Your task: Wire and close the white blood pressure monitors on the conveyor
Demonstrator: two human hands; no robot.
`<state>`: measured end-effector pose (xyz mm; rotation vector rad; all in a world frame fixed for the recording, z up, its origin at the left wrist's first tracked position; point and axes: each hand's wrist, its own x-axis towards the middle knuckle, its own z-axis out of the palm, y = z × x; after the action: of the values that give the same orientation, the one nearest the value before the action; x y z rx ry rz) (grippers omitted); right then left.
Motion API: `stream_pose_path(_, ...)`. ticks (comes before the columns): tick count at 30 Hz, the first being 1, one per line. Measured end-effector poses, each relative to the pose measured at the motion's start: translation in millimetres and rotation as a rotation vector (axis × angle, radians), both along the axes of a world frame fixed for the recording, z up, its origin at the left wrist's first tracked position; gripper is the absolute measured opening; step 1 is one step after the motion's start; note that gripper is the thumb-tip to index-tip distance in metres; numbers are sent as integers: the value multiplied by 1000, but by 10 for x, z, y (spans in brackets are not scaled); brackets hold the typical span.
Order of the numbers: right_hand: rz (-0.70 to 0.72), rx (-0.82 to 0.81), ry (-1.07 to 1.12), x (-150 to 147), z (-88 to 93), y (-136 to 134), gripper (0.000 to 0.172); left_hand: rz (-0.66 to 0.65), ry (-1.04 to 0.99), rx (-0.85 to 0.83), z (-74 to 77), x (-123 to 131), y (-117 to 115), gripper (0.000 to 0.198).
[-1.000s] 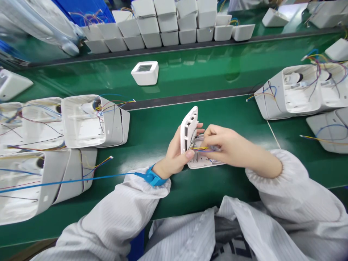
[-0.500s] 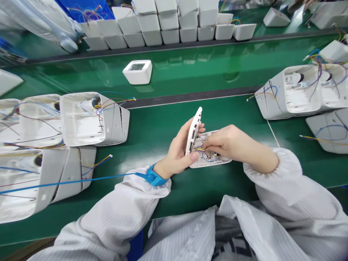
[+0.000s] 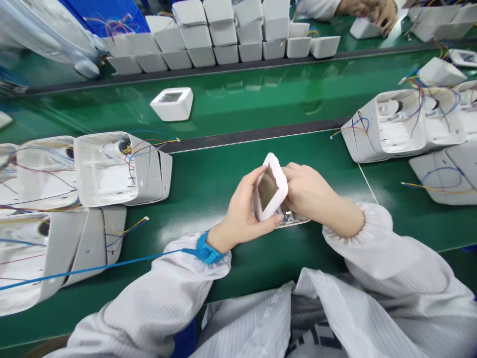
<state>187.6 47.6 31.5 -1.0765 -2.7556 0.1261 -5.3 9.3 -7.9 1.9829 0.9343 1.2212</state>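
Note:
My left hand (image 3: pixel 244 211) grips a white square front cover (image 3: pixel 271 191) with a dark screen window, tilted over a white back shell (image 3: pixel 296 220) that lies on the green bench. My right hand (image 3: pixel 311 196) rests on the far side of the cover and over the shell, fingers curled against them. Most of the shell and its wiring is hidden under the cover and my hands. A blue wrist strap (image 3: pixel 206 248) with a blue cord circles my left wrist.
Open white housings with coloured wires lie at the left (image 3: pixel 119 169) and right (image 3: pixel 398 127). One finished white unit (image 3: pixel 172 103) sits on the green conveyor (image 3: pixel 261 99). Stacked white units (image 3: pixel 231 35) line the far side. Another person's hand (image 3: pixel 376 12) works at top right.
The cover stood upright on edge beside the shell while my right fingers worked the wires; now it is swung down over the shell. The unit on the conveyor drifted left.

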Motion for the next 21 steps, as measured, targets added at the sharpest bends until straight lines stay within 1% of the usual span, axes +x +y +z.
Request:
stream_pose_path(2, -33, -43, 21, -9, -21, 7, 12, -15, 159, 94, 68, -28, 10, 89)
stream_pose_path(4, -44, -157, 91, 26, -42, 59, 11, -75, 346, 164, 139, -52, 16, 88)
stream_pose_path(6, -23, -348, 193, 116, -36, 153, 14, -126, 505, 179, 186, -69, 19, 87)
stream_pose_path(9, 52, -676, 341, 300, 30, 309, 21, -151, 623, 155, 191, -83, 24, 92)
stream_pose_path(10, 40, -746, 402, 345, 54, 347, 20, -159, 640, 153, 177, -85, 25, 96)
stream_pose_path(11, -9, -786, 481, 369, 71, 372, 18, -165, 654, 151, 159, -86, 27, 101)
stream_pose_path(12, -92, -799, 580, 367, 76, 382, 17, -165, 663, 148, 140, -84, 27, 104)
stream_pose_path(14, -272, -810, 780, 286, 48, 357, 20, -154, 678, 135, 105, -74, 21, 104)
stream_pose_path(15, -320, -824, 841, 218, 21, 327, 22, -145, 682, 123, 92, -64, 15, 102)
stream_pose_path(17, -330, -840, 857, 63, -38, 247, 25, -129, 679, 94, 82, -37, -5, 103)
stream_pose_path(19, -316, -824, 828, -59, -74, 172, 26, -113, 669, 60, 87, -1, -32, 112)
stream_pose_path(21, -314, -785, 852, -118, -78, 120, 28, -80, 670, 30, 97, 36, -63, 117)
